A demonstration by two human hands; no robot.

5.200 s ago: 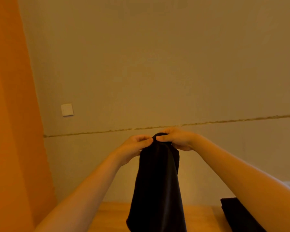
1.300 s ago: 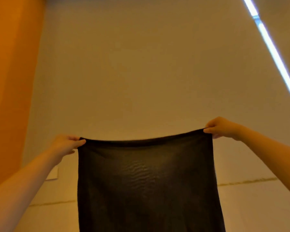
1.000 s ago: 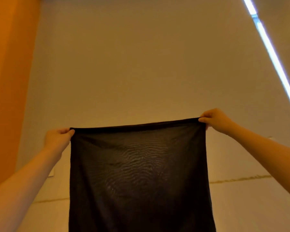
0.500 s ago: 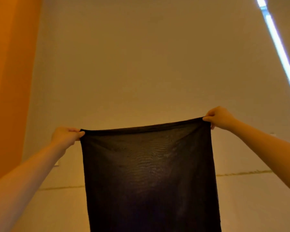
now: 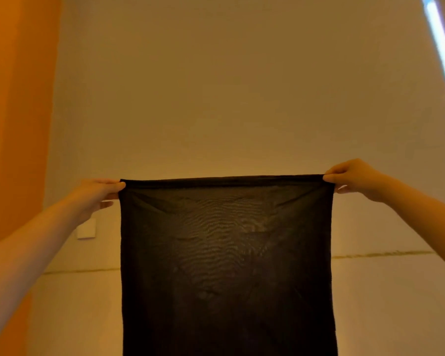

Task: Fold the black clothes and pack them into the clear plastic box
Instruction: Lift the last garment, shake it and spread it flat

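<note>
1. Head view is showing a thin black garment [image 5: 226, 265] hanging in the air in the middle of the scene, in front of a beige wall [image 5: 216, 98]; its top hem is stretching level between the two hands and its lower part is running out of the bottom of the picture.

2. Light is passing through the fabric and a rippled weave pattern is showing, so it is looking sheer, very light and limp. I am judging that it will drape and crease at once when slackened, with nothing stiff to help a fold keep its line.

3. Best places to take hold seem to be the two top corners, where the doubled hem is giving more to pinch; shallow tension lines are running down from both corners toward the middle.

4. Left hand [image 5: 98, 194] is pinching the top left corner, thumb and fingers closed together on the hem, forearm reaching up from the near left.

5. Right hand [image 5: 355, 178] is likewise clamping the top right corner, knuckles upward, arm reaching from the near right.

6. Both arms are raised and spread well apart, keeping the hem taut.

7. Neither the clear plastic box nor any bench is in view, so packing is not yet begun.
</note>
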